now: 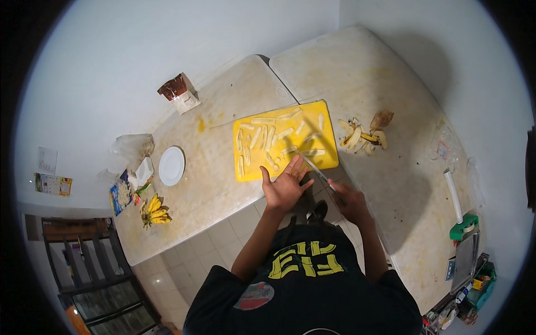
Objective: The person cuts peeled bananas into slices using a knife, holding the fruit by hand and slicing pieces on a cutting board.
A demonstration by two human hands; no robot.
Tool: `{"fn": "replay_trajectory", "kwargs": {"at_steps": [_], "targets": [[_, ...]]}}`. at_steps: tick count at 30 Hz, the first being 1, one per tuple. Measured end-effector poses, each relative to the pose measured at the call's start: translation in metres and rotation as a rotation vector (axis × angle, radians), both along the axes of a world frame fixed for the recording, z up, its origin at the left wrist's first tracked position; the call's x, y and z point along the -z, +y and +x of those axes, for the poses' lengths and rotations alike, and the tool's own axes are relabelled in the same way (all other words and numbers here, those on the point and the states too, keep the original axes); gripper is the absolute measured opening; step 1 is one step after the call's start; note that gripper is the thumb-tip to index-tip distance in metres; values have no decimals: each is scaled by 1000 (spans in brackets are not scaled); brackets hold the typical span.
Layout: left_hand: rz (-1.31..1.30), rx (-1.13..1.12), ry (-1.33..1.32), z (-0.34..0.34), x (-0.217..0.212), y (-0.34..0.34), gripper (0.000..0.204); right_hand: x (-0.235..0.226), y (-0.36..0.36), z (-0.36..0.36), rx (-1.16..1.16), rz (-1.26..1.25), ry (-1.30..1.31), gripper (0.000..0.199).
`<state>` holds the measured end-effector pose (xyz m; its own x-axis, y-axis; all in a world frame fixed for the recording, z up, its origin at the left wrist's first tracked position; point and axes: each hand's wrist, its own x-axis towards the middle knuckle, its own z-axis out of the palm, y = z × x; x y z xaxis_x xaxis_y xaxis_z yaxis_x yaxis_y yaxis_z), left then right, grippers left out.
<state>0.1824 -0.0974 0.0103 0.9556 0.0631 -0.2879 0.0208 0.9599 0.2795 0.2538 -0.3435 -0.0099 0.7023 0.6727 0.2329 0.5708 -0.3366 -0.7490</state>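
A yellow cutting board (285, 167) lies across the corner where two tables meet, with several long banana slices (270, 135) spread over it. At the near edge of the board my left hand (283, 187) is palm up with its fingers stretched apart, and I see nothing lying in it. My right hand (349, 201) is closed round the handle of a knife (314, 167), just off the board's near right corner. The blade points up and left over the board, its tip close to the fingers of my left hand.
Banana peels (357, 137) lie in a heap right of the board. A white plate (172, 166) and a bunch of bananas (155, 211) are on the left table (218, 184). A brown-and-clear bag (180, 94) stands by the wall. A green-and-white device (463, 226) sits far right.
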Motion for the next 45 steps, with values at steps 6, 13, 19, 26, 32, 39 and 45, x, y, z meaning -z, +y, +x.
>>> {"fn": "replay_trajectory", "kwargs": {"at_steps": [6, 13, 19, 26, 32, 39, 45], "targets": [[88, 15, 28, -1, 3, 3, 120, -5, 1, 9, 55, -41, 68, 52], [254, 46, -31, 6, 9, 1, 118, -19, 12, -25, -123, 95, 162, 55], [248, 125, -69, 1, 11, 0, 111, -12, 1, -1, 90, 0, 138, 53], [1011, 104, -76, 5, 15, 3, 104, -18, -12, -15, 34, 193, 705, 46], [1356, -34, -230, 25, 15, 20, 128, -24, -6, -37, -152, 637, 1339, 54], [1483, 17, -163, 27, 18, 31, 132, -22, -7, -52, -196, 844, 1627, 60], [1395, -36, -84, 28, 6, 23, 110, -51, 2, -50, -127, 972, 1477, 59]]}}
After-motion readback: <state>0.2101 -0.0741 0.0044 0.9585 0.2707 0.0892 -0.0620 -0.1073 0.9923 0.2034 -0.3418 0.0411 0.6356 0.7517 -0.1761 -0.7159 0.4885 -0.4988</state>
